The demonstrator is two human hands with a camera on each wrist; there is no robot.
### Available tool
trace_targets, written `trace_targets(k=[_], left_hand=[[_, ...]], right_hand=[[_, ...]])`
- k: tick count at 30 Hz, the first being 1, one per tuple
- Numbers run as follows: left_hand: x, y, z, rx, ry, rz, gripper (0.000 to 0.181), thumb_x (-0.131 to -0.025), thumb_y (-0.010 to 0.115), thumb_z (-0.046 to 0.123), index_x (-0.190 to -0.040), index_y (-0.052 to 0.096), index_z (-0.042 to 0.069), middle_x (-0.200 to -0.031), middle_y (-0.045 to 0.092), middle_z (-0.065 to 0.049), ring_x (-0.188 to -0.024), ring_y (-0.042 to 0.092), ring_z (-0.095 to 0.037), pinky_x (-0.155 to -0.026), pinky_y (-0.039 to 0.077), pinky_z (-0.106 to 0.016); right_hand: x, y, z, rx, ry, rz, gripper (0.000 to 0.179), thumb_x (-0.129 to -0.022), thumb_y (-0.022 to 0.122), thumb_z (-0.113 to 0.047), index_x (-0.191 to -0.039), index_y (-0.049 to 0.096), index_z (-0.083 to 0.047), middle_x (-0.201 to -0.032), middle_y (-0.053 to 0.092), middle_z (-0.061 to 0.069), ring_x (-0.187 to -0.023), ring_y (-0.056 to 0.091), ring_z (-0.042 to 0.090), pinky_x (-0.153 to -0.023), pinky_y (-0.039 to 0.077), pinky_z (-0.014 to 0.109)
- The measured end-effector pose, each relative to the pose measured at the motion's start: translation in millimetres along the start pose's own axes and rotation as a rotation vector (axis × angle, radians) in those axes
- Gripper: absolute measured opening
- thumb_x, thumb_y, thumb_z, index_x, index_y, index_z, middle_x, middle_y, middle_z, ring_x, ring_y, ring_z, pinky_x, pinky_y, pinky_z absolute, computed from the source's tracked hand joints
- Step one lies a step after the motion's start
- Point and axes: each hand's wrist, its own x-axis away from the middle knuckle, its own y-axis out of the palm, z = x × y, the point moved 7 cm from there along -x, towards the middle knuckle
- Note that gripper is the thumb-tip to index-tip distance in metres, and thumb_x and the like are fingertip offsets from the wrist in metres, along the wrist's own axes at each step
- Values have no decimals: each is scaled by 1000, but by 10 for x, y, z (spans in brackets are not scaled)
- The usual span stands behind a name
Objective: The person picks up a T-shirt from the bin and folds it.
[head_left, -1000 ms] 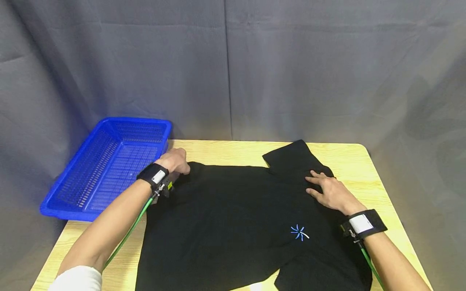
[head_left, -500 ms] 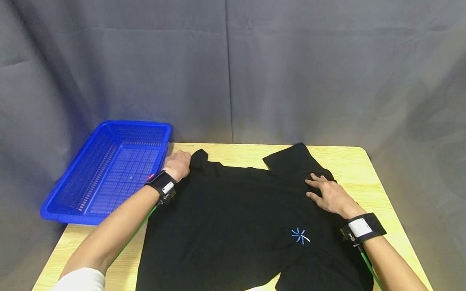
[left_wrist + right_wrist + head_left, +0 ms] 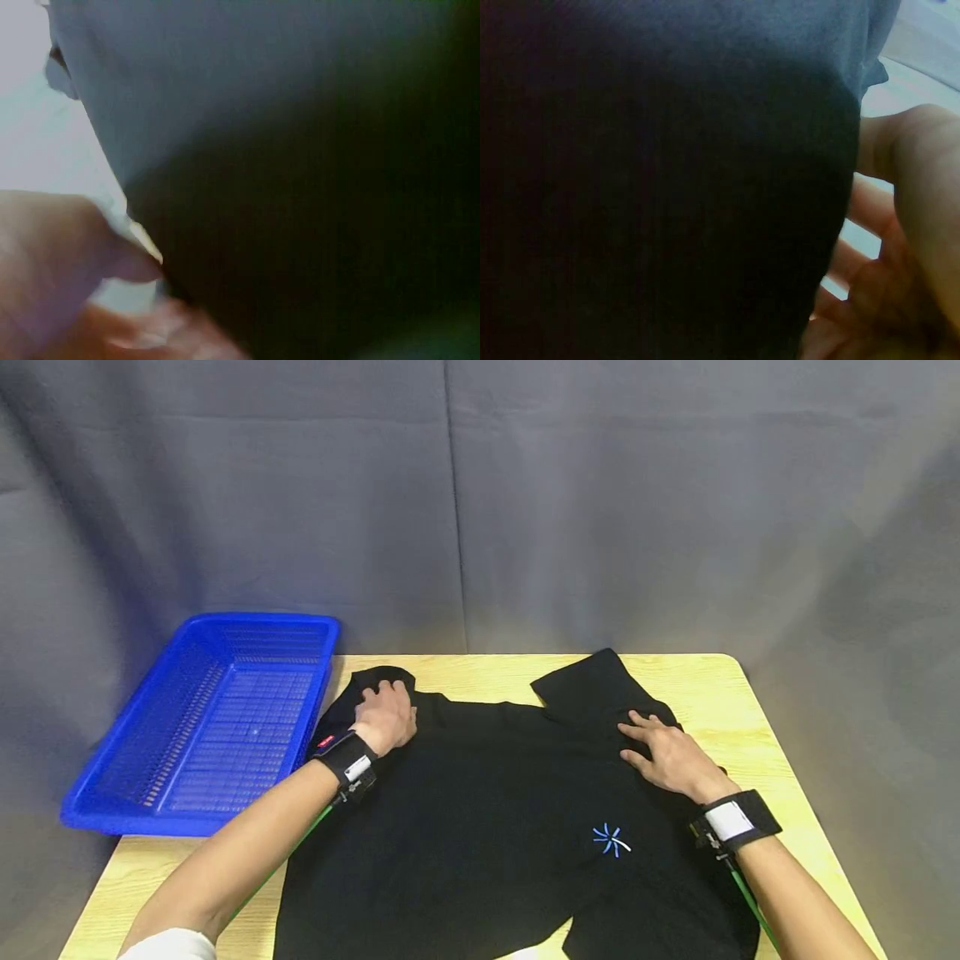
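Note:
A black T-shirt [image 3: 457,802] lies spread over the table, with a small blue and white burst-shaped mark [image 3: 612,841] on it. Its left sleeve [image 3: 386,676] lies around the fingers of my left hand [image 3: 388,722], which rest on the cloth, lightly bent and spread. The left wrist view is blurred; thumb [image 3: 139,262] and fingers appear beside the dark cloth's edge, apart from each other. My right hand [image 3: 675,762] lies with fingers extended on the shirt below the other sleeve [image 3: 592,681]. Cloth hides part of those fingers [image 3: 855,262] in the right wrist view.
A blue plastic basket [image 3: 135,823] stands at the table's left, close to my left forearm. Wooden tabletop [image 3: 480,672] shows along the back and right edges. A grey curtain [image 3: 480,510] hangs behind the table. Green cables [image 3: 750,897] run from the wrist straps.
My left hand has let go of the shirt's left shoulder area and moved slightly right onto the cloth; the left sleeve now spreads out toward the basket. My right hand stays in place.

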Motion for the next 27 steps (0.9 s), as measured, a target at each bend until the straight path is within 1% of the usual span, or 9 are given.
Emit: trace_targets(k=[3, 7, 11, 14, 18, 21, 23, 25, 27], left_hand=[[18, 135, -210, 25, -182, -137, 68, -109, 49, 41, -154, 38, -9, -155, 35, -38, -140, 39, -65, -102, 46, -78], [37, 161, -306, -13, -254, -117, 76, -111, 39, 47, -160, 30, -11, -165, 24, -40, -148, 26, -71, -110, 35, -82], [112, 213, -138, -68, -160, -81, 83, -110, 37, 55, -164, 26, -7, -170, 19, -38, -153, 15, -70, -117, 23, -82], [186, 305, -14, -18, -94, -110, 88, -108, 35, 64, -169, 22, 2, -173, 12, -36, -152, 10, -72, -116, 22, -84], [247, 335, 25, 43, -119, -154, 96, -104, 32, 75, -170, 19, 6, -172, 9, -38, -148, 14, -75, -110, 30, -85], [289, 271, 13, 30, -119, -154, 105, -100, 34, 82, -169, 24, 4, -170, 15, -40, -146, 22, -75, -106, 37, -84], [341, 220, 14, 35, -76, -143, 107, -97, 40, 83, -165, 32, 0, -167, 23, -41, -144, 28, -75, -104, 41, -82], [410, 191, 17, 51, 8, -127, 101, -97, 51, 78, -160, 41, -1, -163, 33, -38, -143, 37, -70, -104, 45, -78], [482, 188, 26, 69, 100, -96, 85, -98, 62, 67, -151, 52, 1, -156, 43, -33, -139, 45, -63, -104, 48, -74]], right_hand=[[-38, 15, -13, 21, 40, -1, 55, -103, 68, -25, -148, 58, 5, -160, 44, 33, -144, 43, 61, -120, 31, 71], [-49, -58, -27, 99, 171, -25, 57, -104, 66, -33, -140, 61, 10, -149, 55, 36, -133, 57, 59, -107, 47, 70], [-197, -115, -62, 152, 211, -49, 63, -105, 63, -42, -147, 57, 4, -152, 51, 36, -130, 53, 67, -98, 49, 77], [-389, 28, -27, 98, 201, -148, 76, -106, 56, -55, -165, 38, -10, -172, 23, 31, -143, 25, 78, -106, 31, 88], [-666, 144, 117, 21, 216, -274, 86, -104, 51, -67, -171, 21, -22, -178, 0, 24, -145, -1, 81, -104, 14, 95], [-875, 102, 208, 7, 174, -276, 87, -103, 52, -66, -171, 22, -23, -179, 0, 21, -147, -6, 78, -105, 8, 95], [-947, 65, 245, -3, 135, -257, 85, -104, 51, -65, -171, 24, -21, -179, 2, 21, -149, -6, 76, -108, 6, 94], [-925, 8, 242, -18, 88, -191, 82, -105, 53, -63, -168, 32, -17, -177, 13, 23, -154, 5, 70, -114, 11, 89], [-792, -59, 217, -19, 49, -108, 76, -103, 60, -60, -160, 47, -12, -169, 33, 25, -153, 26, 62, -117, 23, 82]])
